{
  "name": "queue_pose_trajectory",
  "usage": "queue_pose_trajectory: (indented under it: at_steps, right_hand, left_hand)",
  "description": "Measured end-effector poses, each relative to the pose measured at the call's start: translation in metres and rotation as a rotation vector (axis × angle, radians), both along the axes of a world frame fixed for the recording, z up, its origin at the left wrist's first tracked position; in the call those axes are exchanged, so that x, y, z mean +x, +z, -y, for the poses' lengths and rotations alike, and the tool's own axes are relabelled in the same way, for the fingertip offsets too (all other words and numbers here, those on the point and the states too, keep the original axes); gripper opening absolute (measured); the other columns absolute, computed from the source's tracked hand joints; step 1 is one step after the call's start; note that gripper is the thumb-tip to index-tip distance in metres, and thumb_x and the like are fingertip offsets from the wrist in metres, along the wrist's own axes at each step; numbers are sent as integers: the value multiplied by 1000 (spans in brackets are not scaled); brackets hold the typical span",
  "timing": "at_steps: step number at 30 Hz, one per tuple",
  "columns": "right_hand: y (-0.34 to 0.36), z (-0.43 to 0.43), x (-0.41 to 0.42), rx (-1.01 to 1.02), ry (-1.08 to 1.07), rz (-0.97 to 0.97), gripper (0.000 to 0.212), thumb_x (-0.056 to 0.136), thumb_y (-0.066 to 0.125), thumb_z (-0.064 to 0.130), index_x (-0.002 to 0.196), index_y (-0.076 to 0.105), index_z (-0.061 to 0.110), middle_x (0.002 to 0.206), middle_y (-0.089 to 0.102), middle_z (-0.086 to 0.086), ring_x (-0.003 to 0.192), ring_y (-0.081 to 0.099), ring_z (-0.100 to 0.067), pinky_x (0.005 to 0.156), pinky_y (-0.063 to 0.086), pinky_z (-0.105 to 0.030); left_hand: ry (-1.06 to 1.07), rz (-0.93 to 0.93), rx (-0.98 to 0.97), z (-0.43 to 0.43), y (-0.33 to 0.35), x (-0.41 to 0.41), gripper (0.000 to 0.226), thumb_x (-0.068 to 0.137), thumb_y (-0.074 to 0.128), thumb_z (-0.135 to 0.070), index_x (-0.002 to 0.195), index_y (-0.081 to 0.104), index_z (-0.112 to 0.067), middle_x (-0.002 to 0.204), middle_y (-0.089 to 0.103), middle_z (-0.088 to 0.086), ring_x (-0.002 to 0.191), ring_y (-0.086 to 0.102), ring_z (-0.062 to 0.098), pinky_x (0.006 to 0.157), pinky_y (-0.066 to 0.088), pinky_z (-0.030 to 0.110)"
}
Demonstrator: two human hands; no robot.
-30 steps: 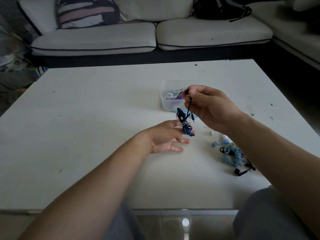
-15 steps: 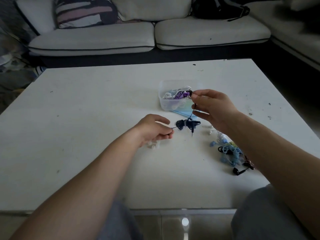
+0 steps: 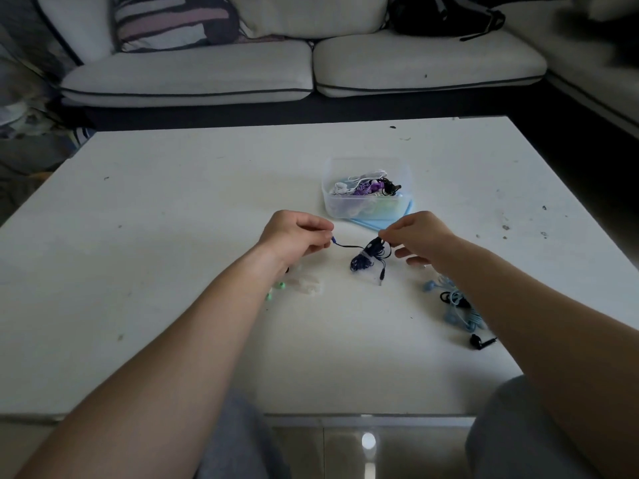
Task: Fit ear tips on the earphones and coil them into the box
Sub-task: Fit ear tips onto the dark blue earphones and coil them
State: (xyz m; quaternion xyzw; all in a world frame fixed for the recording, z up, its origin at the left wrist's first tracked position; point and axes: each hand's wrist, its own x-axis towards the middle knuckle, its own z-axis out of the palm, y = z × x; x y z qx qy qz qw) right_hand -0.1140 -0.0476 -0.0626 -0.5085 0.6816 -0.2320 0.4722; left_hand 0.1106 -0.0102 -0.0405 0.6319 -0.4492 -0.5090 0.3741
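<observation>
A dark blue earphone bundle [image 3: 364,259] hangs just above the white table [image 3: 173,236], bound by a pale tie. My left hand [image 3: 294,235] pinches one end of its cable, which stretches right toward the bundle. My right hand [image 3: 420,236] pinches the top of the bundle, and the jack plug [image 3: 381,274] dangles below. A clear plastic box [image 3: 366,188] behind my hands holds white, purple and black earphones. Green ear tips [image 3: 276,290] and pale ear tips [image 3: 307,286] lie by my left wrist.
A light blue lid [image 3: 380,223] lies under the box's front right. A heap of light blue and black earphones [image 3: 460,312] sits by my right forearm. A sofa [image 3: 311,67] runs behind the table, with a black bag [image 3: 446,12] on it.
My right hand dropped from beside the box to table level and my left hand drew left, pulling a short length of cable out of the bundle. The box's contents came into full view.
</observation>
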Motion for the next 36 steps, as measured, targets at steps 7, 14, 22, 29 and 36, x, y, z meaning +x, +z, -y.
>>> queue_pose_trajectory:
  at_steps: [7, 14, 22, 29, 36]
  right_hand:
    - [-7, 2, -6, 10, 92, -167, 25, 85, 78, 30, 87, 73, 5, 83, 73, -14, 63, 62, -21, 53, 47, -23]
    - [-7, -5, 15, -61, 351, -131, 18, 80, 83, 21, 93, 73, 13, 77, 70, -2, 67, 61, -15, 57, 51, -26]
    - [-15, -6, 31, -115, 219, -9, 5, 86, 75, 12, 91, 73, 12, 83, 70, -4, 72, 65, -16, 73, 59, -27]
    - [2, -9, 36, -89, 82, 425, 22, 92, 51, -14, 93, 69, -1, 84, 65, -15, 66, 60, -18, 64, 56, -22]
    - [18, -17, 53, -31, 37, 480, 31, 86, 38, -12, 83, 64, 4, 66, 57, -10, 53, 42, -16, 50, 33, -26]
  left_hand:
    - [13, 139, -11, -2, 3, -3, 13, 81, 74, 1, 86, 76, -11, 82, 74, 10, 74, 70, 18, 87, 59, 31]
    - [182, 171, -172, 1, 11, 2, 12, 76, 75, -5, 78, 75, -17, 75, 74, 6, 65, 63, 13, 81, 58, 30]
    - [-26, 81, -38, -1, 4, 0, 19, 78, 77, 2, 85, 76, -15, 85, 75, 8, 81, 72, 17, 84, 58, 26]
    - [-61, -58, 20, -4, 5, -9, 23, 80, 73, 7, 83, 76, -15, 83, 74, 7, 82, 72, 16, 84, 58, 24]
    - [-35, -212, 11, -6, 8, -16, 25, 76, 73, 13, 92, 74, -6, 85, 75, 10, 81, 73, 20, 79, 58, 24]
